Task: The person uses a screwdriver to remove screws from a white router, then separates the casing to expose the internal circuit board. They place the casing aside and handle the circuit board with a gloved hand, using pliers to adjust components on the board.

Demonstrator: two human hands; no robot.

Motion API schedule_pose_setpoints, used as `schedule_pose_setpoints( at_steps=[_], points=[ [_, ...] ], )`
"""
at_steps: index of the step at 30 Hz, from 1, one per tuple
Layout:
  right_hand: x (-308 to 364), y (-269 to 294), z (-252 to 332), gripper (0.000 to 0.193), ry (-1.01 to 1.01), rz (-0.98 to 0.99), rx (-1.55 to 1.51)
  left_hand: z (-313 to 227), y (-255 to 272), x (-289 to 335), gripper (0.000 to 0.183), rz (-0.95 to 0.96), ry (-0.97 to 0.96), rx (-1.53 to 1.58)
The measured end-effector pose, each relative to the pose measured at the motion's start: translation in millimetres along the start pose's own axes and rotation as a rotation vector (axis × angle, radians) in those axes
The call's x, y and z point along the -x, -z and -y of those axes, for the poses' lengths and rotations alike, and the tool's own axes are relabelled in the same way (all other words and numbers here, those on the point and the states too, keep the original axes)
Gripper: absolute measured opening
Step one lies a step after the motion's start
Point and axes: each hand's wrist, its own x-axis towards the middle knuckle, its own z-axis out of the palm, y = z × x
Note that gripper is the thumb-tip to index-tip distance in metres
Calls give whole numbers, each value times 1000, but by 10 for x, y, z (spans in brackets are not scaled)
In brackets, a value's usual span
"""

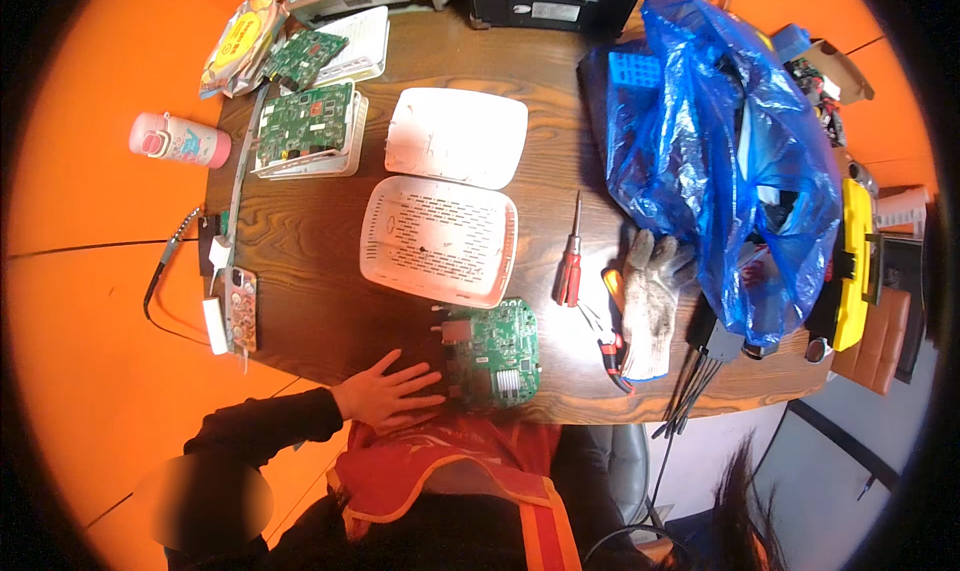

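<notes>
My left hand (388,395) rests at the table's near edge, palm down with its fingers spread, holding nothing. Just right of its fingertips lies a green circuit board (488,349) with a small silver heat sink near its lower edge. Beyond the board sit two white plastic casing halves: a slotted shell (440,239), nearer, and a smoother cover (456,137) behind it. To the right, a screwdriver (569,276) with a red handle points away from me. My right hand does not show.
Pliers (608,346) and a stained work glove (648,316) lie right of the screwdriver, beside a large blue plastic bag (690,141). Several boards and casings, including a green board (305,121), are stacked far left. A phone (243,311) and a pink bottle (185,141) are at left.
</notes>
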Motion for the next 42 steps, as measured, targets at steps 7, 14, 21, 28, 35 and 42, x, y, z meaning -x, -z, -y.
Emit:
schedule_pose_setpoints(
  at_steps=[7,14,21,28,35,42],
  points=[
    [-894,252,-689,28,27,-1,-11,-5,-156,107,59,-244,84,-44],
    [-667,71,-1325,29,118,21,-46,-21,-448,72,71,-1013,281,-13],
    [311,249,-777,26,668,-51,225,155,-435,-28,56,-1511,371,147],
    [705,176,-740,21,854,-53,265,221,-561,-72,54,-1459,476,-120],
    [780,215,-749,24,845,-10,184,141,-696,99,55,-1323,441,-155],
    [720,210,-801,26,873,-9,248,101,-707,79,55,-1274,458,-196]
  ],
)
